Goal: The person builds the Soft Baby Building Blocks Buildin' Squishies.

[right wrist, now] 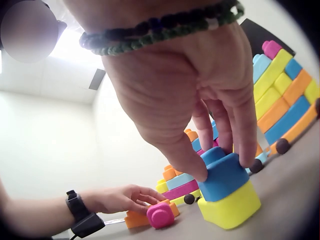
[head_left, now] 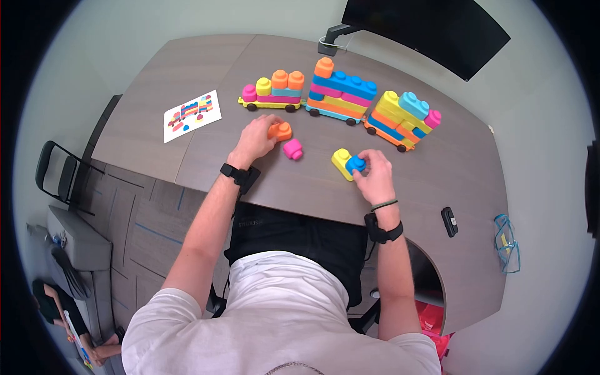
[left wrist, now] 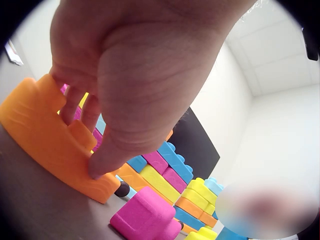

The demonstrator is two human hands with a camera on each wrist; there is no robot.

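Note:
My left hand (head_left: 253, 140) pinches an orange toy building block (left wrist: 47, 135), its thumb on the near side and fingers reaching behind the studs. A small pink block (head_left: 293, 149) lies on its side just right of that hand. Farther right, my right hand (head_left: 377, 177) grips a small blue block (right wrist: 222, 177) between thumb and fingers. The blue block sits on one end of a longer yellow block (head_left: 341, 160), whose other stud shows in the head view. In the right wrist view the yellow block (right wrist: 230, 207) stands at the table surface under the blue one.
Behind the hands stand three linked block wagons: a left wagon (head_left: 272, 99), a tall middle wagon (head_left: 340, 94) and a right wagon (head_left: 400, 122). A picture card (head_left: 192, 116) lies at left. A black device (head_left: 449, 222) and glasses (head_left: 507, 244) are at right; a monitor (head_left: 431, 31) hangs behind.

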